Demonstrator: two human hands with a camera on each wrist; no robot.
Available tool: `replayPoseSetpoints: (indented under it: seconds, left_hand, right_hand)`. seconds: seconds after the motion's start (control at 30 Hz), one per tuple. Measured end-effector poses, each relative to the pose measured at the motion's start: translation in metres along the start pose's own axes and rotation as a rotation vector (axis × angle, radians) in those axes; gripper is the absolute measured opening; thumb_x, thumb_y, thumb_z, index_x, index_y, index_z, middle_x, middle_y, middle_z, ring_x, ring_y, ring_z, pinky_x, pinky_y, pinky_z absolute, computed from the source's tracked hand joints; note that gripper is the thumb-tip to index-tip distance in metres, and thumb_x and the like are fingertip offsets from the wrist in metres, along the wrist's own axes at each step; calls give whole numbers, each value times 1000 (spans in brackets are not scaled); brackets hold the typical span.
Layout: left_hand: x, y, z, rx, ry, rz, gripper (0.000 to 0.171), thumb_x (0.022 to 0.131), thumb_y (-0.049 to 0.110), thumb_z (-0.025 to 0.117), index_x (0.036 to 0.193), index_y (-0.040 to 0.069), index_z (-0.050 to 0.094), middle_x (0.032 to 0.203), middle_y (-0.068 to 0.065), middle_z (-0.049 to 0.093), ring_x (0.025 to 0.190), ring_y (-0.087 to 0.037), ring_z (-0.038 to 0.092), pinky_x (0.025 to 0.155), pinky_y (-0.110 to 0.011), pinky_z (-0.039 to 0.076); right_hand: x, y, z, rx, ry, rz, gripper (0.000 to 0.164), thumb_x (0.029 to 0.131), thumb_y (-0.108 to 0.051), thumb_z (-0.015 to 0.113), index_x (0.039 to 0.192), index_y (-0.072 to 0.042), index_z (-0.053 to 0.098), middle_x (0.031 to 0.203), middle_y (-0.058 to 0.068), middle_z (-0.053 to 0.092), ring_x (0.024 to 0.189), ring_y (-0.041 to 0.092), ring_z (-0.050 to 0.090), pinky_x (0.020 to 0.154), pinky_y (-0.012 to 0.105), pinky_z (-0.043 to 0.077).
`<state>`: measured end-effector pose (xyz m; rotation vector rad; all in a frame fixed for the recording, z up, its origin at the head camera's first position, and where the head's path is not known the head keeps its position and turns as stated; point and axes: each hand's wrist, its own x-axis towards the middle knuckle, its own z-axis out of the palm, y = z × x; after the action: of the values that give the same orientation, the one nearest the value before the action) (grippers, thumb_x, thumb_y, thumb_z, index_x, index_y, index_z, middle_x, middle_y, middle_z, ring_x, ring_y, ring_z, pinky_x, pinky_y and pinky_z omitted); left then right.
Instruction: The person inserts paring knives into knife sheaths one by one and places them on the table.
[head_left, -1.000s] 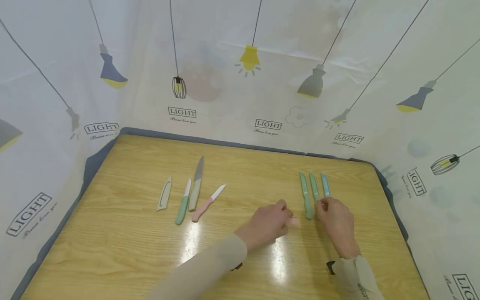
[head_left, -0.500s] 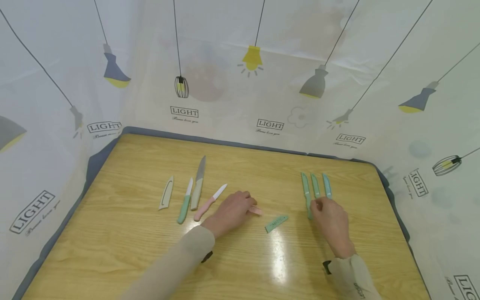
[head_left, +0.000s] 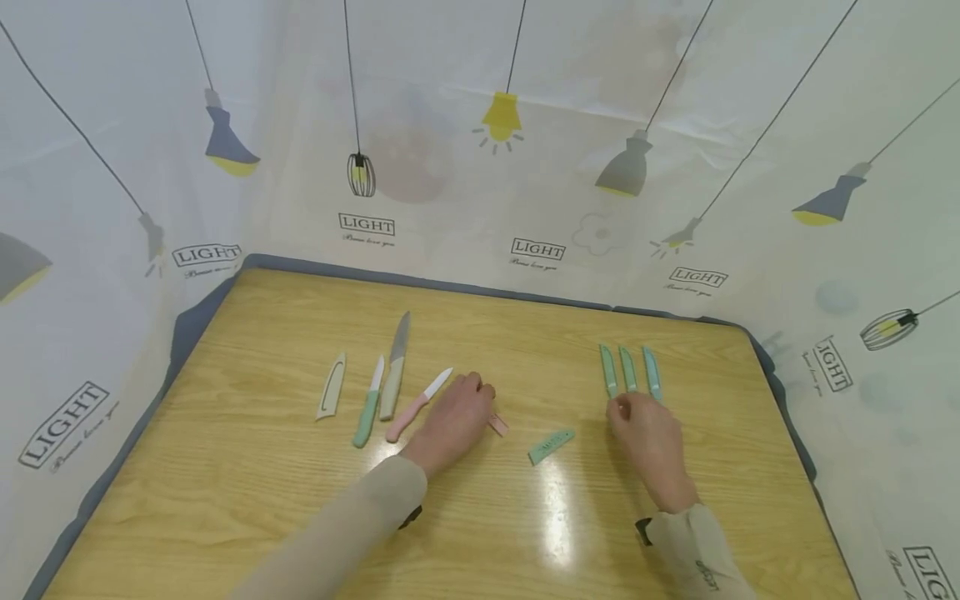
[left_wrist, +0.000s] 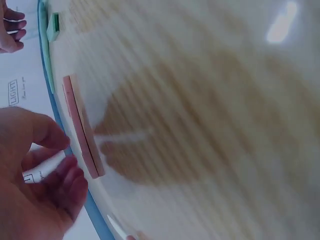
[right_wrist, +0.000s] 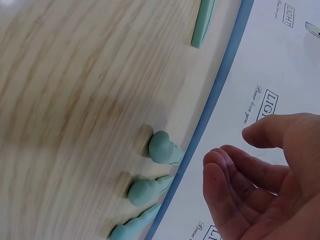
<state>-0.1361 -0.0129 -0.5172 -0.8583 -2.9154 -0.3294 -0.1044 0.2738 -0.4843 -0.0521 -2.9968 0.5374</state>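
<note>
My left hand (head_left: 455, 417) is low over the table, beside a pink knife sheath (head_left: 498, 424). In the left wrist view its fingers are loosely bent with a gap to the pink sheath (left_wrist: 84, 129), which lies on the wood. Over the handles of three sheathed knives, two green (head_left: 608, 369) (head_left: 627, 367) and one blue (head_left: 652, 372), hovers my right hand (head_left: 651, 440). Nothing is between its parted thumb and fingers in the right wrist view; the rounded handle ends (right_wrist: 162, 148) lie apart from it. A green sheath (head_left: 551, 447) lies between the hands.
To the left lie a green-handled knife (head_left: 367, 408), a larger beige-handled knife (head_left: 393, 371) and a pink-handled knife (head_left: 417, 410), all with bare blades. A beige sheath (head_left: 332, 386) is left of them. Printed sheeting (head_left: 450, 200) rises behind the wooden table (head_left: 247, 467).
My left hand has carried the pink sheath leftward and let it go on the table, uncovering the green sheath. My right hand has shifted slightly left over the handles.
</note>
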Motion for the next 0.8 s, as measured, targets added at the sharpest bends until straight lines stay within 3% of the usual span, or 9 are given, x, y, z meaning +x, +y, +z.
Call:
replayPoseSetpoints:
  seconds: [0.13, 0.23, 0.4, 0.53, 0.67, 0.8]
  left_hand:
    - [2, 7, 3, -71, -95, -225, 39, 93, 44, 58, 94, 5, 60, 76, -4, 57, 64, -17, 55, 47, -27, 47]
    - [6, 14, 3, -136, -160, -308, 53, 90, 55, 57, 102, 3, 58, 75, -4, 57, 61, -18, 57, 45, -29, 47]
    - [13, 21, 2, -146, -155, -336, 51, 87, 47, 65, 110, 3, 54, 82, -5, 55, 66, -18, 56, 50, -29, 49]
    - [14, 22, -1, -158, -126, -332, 40, 87, 26, 67, 113, 0, 51, 86, -8, 55, 65, -19, 54, 52, -29, 49]
    - [12, 20, -4, -196, -99, -319, 31, 82, 12, 67, 106, 1, 51, 85, -9, 52, 63, -19, 52, 51, -29, 48]
    - [12, 18, -5, -194, -91, -307, 31, 80, 11, 71, 103, 2, 52, 84, -8, 52, 64, -19, 51, 52, -29, 47]
  right_hand:
    - [1, -3, 2, 1, -13, 10, 33, 95, -25, 53, 104, 1, 70, 92, 13, 69, 71, 21, 60, 62, 40, 54]
    - [0, -5, 4, -1, -21, 7, 33, 95, -26, 53, 103, 1, 70, 91, 12, 69, 74, 22, 61, 64, 41, 54]
    - [0, -9, 7, 9, -24, -11, 34, 95, -27, 52, 103, 0, 70, 92, 12, 69, 80, 25, 64, 67, 43, 56]
    - [0, -11, 9, 15, -11, -28, 32, 95, -27, 54, 100, 0, 71, 91, 12, 70, 78, 25, 64, 65, 42, 56]
    - [0, -11, 10, 16, 4, -42, 30, 94, -25, 56, 98, 0, 71, 89, 12, 70, 75, 23, 64, 64, 42, 56]
    - [-1, -13, 10, 12, 8, -46, 30, 94, -25, 56, 97, 0, 71, 88, 11, 69, 73, 23, 64, 62, 41, 56]
